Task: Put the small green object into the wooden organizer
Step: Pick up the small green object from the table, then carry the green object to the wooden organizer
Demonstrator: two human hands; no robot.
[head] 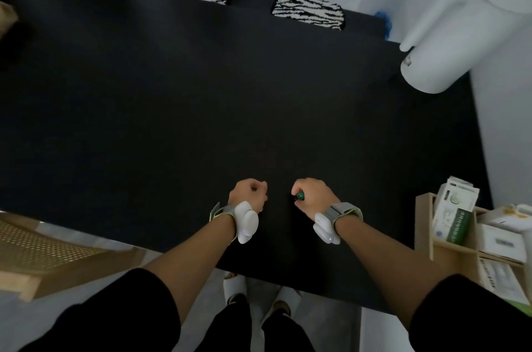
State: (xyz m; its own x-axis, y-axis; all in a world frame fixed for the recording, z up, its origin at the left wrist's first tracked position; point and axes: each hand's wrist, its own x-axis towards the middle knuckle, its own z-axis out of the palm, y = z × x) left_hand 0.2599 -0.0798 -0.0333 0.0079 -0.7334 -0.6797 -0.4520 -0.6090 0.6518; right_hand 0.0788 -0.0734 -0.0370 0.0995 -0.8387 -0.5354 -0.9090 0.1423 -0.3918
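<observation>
Table: black top (201, 109), broad bare stretch ahead of my hands.
Right hand (313, 196): fist down near front edge, clenched on green object (301, 195).
Left hand (250, 193): curled closed, holding nothing I see.
Organizer (449, 242): at right edge, well apart.

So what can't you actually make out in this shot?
- Green object: mostly hidden inside the right hand; shape unclear.
- Left hand: curled shut; whether it holds anything is hidden by its fingers.
- Organizer: cut off by the right edge; free slots can't be judged.
- Box labels: too small to read.
- Table: dim, so small dark items could be missed.
</observation>
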